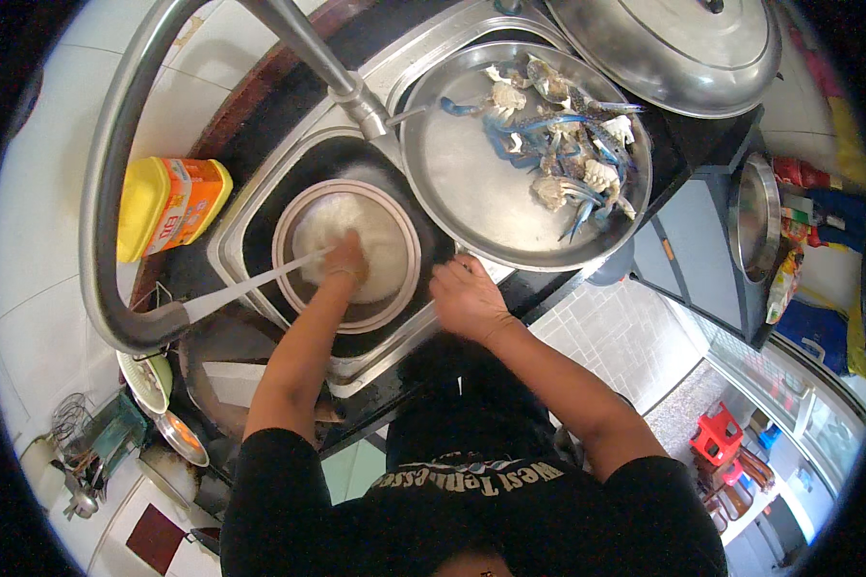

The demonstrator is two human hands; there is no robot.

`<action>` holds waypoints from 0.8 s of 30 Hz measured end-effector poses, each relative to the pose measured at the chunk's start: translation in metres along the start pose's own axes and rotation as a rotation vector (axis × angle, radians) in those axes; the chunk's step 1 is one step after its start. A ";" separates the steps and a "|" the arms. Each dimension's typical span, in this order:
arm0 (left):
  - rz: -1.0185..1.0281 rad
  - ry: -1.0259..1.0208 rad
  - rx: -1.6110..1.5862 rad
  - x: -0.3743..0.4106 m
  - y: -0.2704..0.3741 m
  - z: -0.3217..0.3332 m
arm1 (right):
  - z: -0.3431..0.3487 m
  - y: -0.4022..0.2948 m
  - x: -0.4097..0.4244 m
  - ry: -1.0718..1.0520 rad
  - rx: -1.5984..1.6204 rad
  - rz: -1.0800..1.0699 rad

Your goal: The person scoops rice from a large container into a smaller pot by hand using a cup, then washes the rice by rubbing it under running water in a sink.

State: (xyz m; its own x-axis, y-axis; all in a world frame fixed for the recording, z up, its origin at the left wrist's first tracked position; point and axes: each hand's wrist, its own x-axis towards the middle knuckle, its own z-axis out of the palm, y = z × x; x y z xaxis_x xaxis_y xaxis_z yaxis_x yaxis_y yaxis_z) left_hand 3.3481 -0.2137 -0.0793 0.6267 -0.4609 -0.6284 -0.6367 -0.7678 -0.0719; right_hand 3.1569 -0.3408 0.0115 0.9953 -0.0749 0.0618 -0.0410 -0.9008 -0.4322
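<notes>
My left hand (346,258) reaches into a round inner pot (286,294) standing in the steel sink basin (335,138). Whitish grains, apparently rice, lie in cloudy water (382,270) there, hiding my fingertips. A stream of water (256,288) runs from the curved faucet (105,216) towards that hand. My right hand (469,294) is curled at the sink's near edge, just below a wide steel pan (469,209). Whether its fingers grip anything is hidden. Cut blue crabs (556,141) are heaped in the pan's right half.
Above the pan, a large domed steel lid (682,54) rests on the dark counter. An orange and yellow plastic tub (177,205) stands left of the sink, inside the faucet's curve. Bowls (180,436) and utensils (86,483) sit at lower left. A red stool (716,433) is farther off.
</notes>
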 end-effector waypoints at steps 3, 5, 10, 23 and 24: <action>0.308 -0.043 0.032 -0.014 0.014 0.004 | 0.001 0.003 -0.002 -0.011 -0.001 0.000; 0.389 0.089 0.052 -0.016 0.015 -0.009 | 0.000 0.003 -0.002 0.004 0.011 0.011; -0.012 -0.030 0.100 -0.010 0.008 -0.022 | -0.001 0.001 -0.002 -0.015 -0.002 0.008; -0.010 -0.175 0.047 0.014 -0.014 0.014 | -0.003 -0.001 0.001 0.019 -0.013 -0.012; -0.051 -0.297 0.089 0.007 -0.007 0.013 | -0.005 0.002 -0.001 0.011 -0.007 0.006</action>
State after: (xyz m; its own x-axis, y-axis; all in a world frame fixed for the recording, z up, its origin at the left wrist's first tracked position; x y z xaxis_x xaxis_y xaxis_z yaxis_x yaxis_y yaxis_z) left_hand 3.3515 -0.2056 -0.0932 0.5084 -0.2625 -0.8201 -0.6529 -0.7385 -0.1684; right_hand 3.1555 -0.3446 0.0153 0.9940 -0.0850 0.0694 -0.0475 -0.9031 -0.4267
